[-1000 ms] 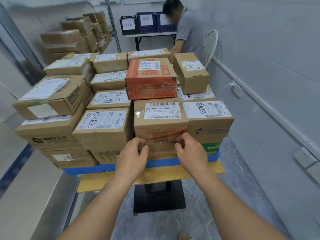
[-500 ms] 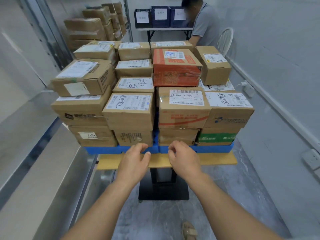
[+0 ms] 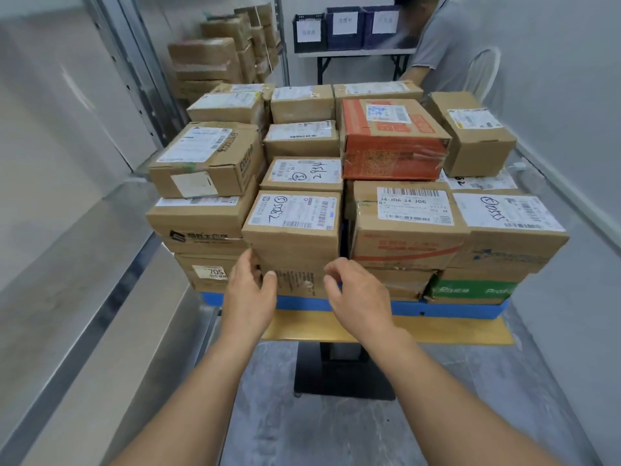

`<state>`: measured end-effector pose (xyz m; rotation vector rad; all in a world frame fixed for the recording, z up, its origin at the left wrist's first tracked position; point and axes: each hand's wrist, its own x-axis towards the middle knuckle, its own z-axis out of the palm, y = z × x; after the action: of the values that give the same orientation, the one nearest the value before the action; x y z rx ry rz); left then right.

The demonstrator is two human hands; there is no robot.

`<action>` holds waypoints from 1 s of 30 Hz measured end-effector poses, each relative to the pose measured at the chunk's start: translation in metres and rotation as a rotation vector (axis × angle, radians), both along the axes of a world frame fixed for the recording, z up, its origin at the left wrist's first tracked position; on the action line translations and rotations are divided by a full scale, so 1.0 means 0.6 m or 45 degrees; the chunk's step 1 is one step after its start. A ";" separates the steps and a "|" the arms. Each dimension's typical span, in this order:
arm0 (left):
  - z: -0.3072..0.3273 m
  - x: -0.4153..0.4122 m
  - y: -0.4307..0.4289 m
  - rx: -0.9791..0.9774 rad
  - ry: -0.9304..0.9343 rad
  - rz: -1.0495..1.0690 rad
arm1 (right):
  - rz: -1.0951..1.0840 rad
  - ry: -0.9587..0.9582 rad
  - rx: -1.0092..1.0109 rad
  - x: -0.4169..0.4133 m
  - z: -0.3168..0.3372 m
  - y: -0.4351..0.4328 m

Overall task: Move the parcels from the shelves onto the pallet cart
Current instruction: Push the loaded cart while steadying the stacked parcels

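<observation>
Many brown cardboard parcels (image 3: 302, 139) sit stacked two and three deep on a blue plastic pallet (image 3: 447, 309) across the middle of the frame. We see both bare hands reaching up from the bottom edge towards one small brown box (image 3: 299, 282) in the bottom layer, low centre. It lies under a parcel with a hand-marked white label (image 3: 295, 227).

The left hand (image 3: 250, 292) stands on edge at that box's left corner, fingers fairly straight along its side and thumb against its front face. The right hand (image 3: 361, 295) hovers at the box's right edge, fingers loosely curled and holding nothing; we cannot tell whether they touch the cardboard. Neither hand grips the box.

Under the pallet lies a yellow wooden board (image 3: 453, 329) on a black pedestal (image 3: 339, 375). A red-orange carton (image 3: 393, 142) tops the stack right of centre. At upper left, a metal shelf rack (image 3: 123, 75) holds more brown boxes (image 3: 208, 62). At upper right, a person in a grey shirt (image 3: 440, 45) bends over a table (image 3: 353, 52) carrying dark crates (image 3: 342, 42).
</observation>
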<state>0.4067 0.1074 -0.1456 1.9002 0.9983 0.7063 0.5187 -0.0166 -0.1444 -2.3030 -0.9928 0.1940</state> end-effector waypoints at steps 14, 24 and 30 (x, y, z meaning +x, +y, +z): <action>-0.032 -0.129 0.150 -0.092 -0.068 0.122 | -0.146 0.016 -0.162 -0.109 -0.045 0.080; -0.068 -0.131 0.282 -0.390 -0.076 -0.376 | -0.141 -0.055 -0.221 -0.137 -0.069 0.156; -0.071 -0.115 0.358 -0.503 0.020 -0.661 | -0.320 -0.152 -0.274 -0.115 -0.069 0.160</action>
<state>0.3374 0.3223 -0.1880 1.7045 0.5580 0.1740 0.4500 0.0792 -0.1861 -2.6373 -0.7595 0.0627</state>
